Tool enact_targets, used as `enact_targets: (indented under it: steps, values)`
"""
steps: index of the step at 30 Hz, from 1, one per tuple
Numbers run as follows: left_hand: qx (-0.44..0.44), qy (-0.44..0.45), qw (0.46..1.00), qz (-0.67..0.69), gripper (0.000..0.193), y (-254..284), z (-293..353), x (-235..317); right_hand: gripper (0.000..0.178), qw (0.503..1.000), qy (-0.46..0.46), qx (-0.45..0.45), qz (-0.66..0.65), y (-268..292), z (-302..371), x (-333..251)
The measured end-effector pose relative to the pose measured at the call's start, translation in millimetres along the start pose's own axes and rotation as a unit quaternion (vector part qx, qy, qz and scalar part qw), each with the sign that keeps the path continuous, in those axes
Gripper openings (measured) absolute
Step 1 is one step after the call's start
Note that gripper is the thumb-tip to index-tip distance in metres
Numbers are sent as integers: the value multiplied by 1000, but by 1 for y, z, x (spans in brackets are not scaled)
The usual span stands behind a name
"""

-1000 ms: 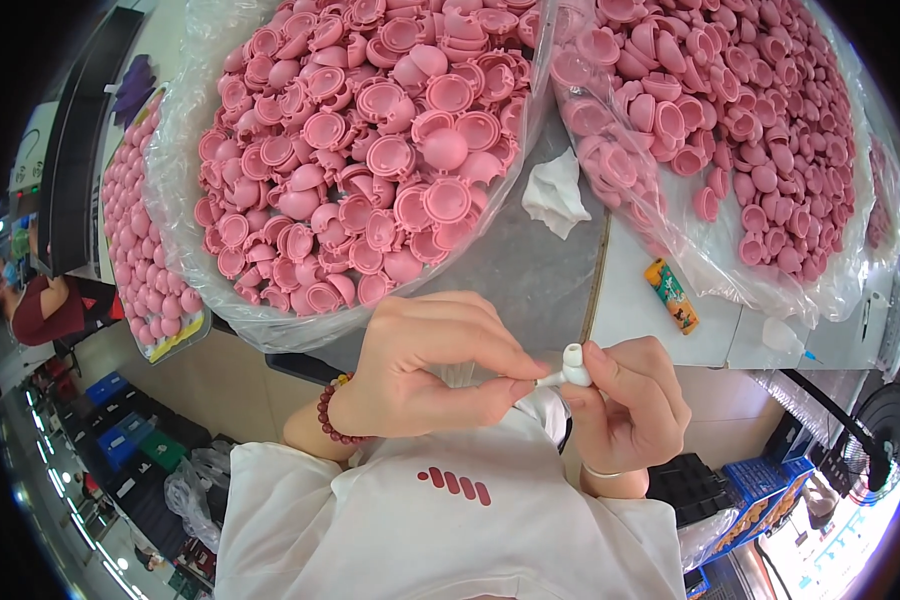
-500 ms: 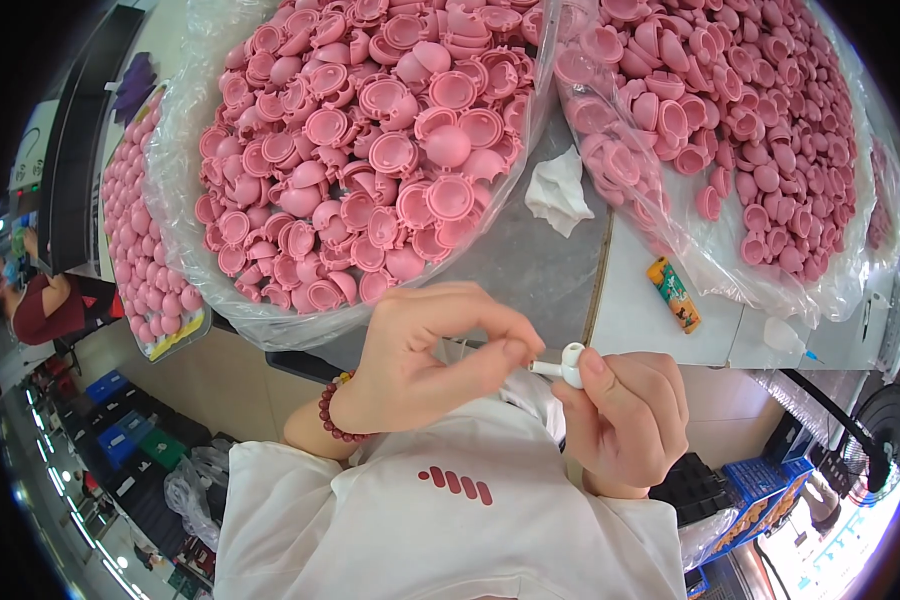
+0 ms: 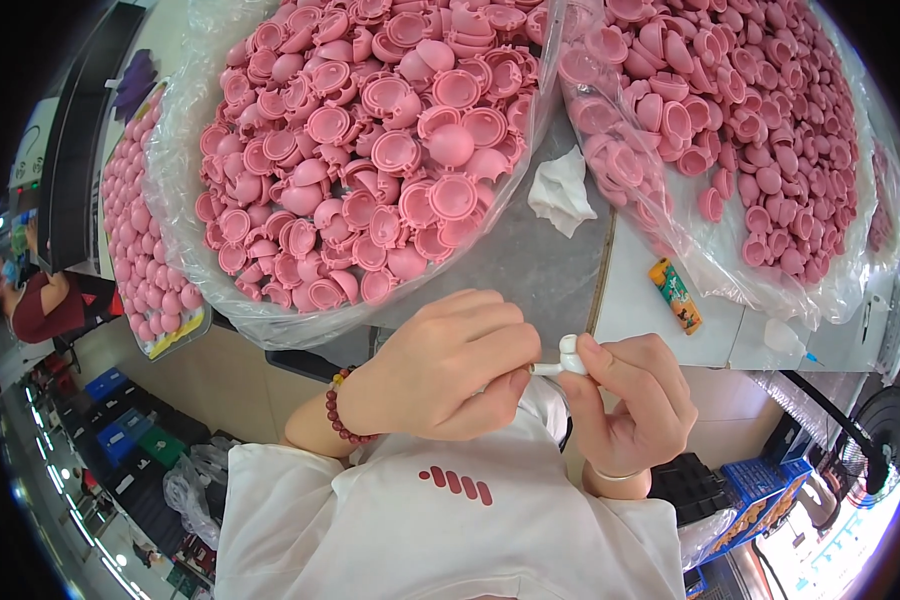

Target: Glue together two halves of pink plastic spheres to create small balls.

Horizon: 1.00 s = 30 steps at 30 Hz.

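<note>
A small white earbud (image 3: 570, 358) with a short stem is held between my two hands, in front of my chest. My right hand (image 3: 638, 400) pinches its rounded head between thumb and forefinger. The stem points left, and its end meets the thumb and curled forefinger of my left hand (image 3: 460, 365), which closes on it. The back of my left hand hides the exact grip. Just beyond my hands lies a heap of pink plastic half-shells (image 3: 395, 152) in a clear plastic bag (image 3: 300, 330).
A second bag (image 3: 715, 275) of pink shells lies at the right. Between them are a crumpled white tissue (image 3: 562, 193) and a patterned lighter (image 3: 676, 296). A white bottle with a blue tip (image 3: 785, 338) is farther right. A tray of pink balls (image 3: 150, 270) stands left, and a co-worker (image 3: 45, 305) sits beyond.
My left hand has rolled over, its fingers curling down and its back turning up. The earbud has turned slightly in my right fingers, and its stem stays pointing left.
</note>
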<state>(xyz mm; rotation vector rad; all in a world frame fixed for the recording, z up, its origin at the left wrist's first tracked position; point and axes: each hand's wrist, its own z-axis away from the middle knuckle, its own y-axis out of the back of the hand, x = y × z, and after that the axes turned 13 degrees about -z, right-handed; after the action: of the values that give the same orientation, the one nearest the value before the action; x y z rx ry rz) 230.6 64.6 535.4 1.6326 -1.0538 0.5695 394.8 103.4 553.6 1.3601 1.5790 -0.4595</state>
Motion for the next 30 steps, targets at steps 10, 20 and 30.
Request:
enact_targets:
  steps: [10, 20, 30]
  values:
    - [-37, -14, 999, -2, 15, 4, 1, -2, 25, 1000, -14, -25, -4, -1, 0, -2]
    - [-40, -9, 999, 0, 15, 4, 2, 0, 26, 999, -29, -28, -10, -3, 2, -3]
    - [-40, 9, 998, 38, 12, 5, 4, 1, 27, 1000, 2, -25, -8, -4, 1, -5]
